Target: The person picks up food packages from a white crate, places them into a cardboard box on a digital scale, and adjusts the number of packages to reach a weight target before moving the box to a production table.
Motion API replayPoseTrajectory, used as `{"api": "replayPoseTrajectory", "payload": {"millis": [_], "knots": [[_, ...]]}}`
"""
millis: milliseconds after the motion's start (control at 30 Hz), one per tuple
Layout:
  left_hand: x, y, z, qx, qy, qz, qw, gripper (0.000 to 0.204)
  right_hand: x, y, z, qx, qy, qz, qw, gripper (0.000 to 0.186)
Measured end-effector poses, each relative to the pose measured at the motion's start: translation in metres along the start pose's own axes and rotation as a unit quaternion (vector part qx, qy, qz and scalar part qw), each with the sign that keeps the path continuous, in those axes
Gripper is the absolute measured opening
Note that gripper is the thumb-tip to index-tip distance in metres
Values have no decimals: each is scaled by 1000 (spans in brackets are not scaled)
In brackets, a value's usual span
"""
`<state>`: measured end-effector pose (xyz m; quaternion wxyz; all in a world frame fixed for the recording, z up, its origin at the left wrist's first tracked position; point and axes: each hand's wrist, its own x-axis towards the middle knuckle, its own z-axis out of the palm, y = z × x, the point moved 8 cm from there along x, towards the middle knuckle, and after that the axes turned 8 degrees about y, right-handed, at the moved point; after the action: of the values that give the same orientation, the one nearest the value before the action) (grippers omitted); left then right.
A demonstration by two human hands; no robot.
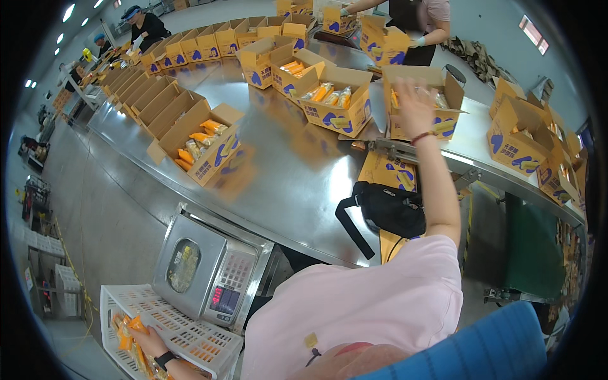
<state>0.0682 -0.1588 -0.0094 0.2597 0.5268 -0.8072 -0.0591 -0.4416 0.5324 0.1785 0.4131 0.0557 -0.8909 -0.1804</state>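
My right hand is raised over an open printed carton on the white conveyor, fingers apart, hiding part of the packets inside. My left hand grips an orange packet in a white plastic basket at lower left, among more orange packets. Behind the basket is a steel scale with a keypad and red display. Left of my right hand, a carton holds orange and pale wrapped packets; another filled carton stands on the steel table.
Open cartons line the table's left side and far end. Several cartons stand on the conveyor at right. A black bag lies on flat cardboard near my right arm. A co-worker stands opposite; others are farther left.
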Motion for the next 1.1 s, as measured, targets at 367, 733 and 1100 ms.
{"api": "replayPoseTrajectory", "payload": {"millis": [367, 733, 1100], "knots": [[-8, -9, -10, 54, 69, 130, 988, 69, 6, -68, -122, 108, 54, -231, 966, 8], [-7, 22, -44, 12, 93, 28, 995, 62, -124, -413, -247, 571, 139, -531, 610, 36], [0, -28, -48, 185, 134, 61, 972, 67, -174, -423, -215, 722, 146, -363, 571, 47]]}}
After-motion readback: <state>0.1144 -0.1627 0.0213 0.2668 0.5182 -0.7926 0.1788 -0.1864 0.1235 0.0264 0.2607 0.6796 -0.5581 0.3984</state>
